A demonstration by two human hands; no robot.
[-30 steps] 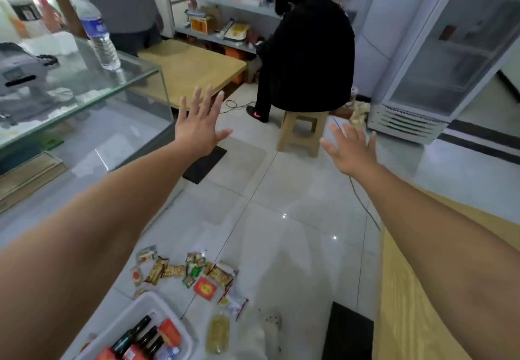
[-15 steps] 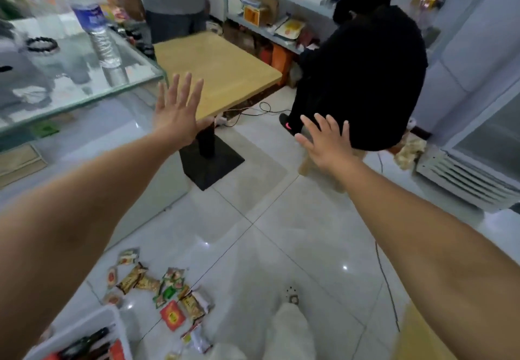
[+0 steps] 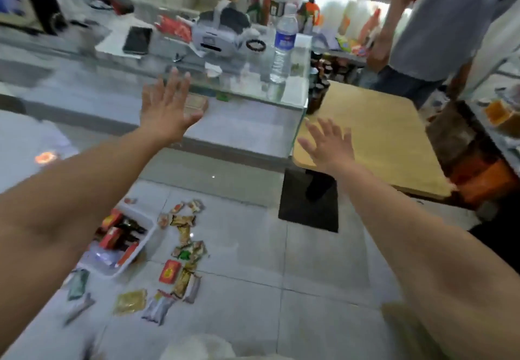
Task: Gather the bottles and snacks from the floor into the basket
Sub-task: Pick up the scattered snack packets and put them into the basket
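While left hand (image 3: pixel 166 109) splays, right hand (image 3: pixel 329 145) splays; aloft

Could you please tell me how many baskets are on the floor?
1. The white basket sits on the floor tiles at lower left, just left of the scattered snacks. The left forearm covers its near-left part, so anything behind that arm is hidden.

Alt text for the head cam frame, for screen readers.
Both bare hands, the left hand and the right hand, reach forward open and empty above a tiled floor, where snack packets lie scattered beside a white basket holding dark bottles. A glass counter and a wooden table stand beyond.
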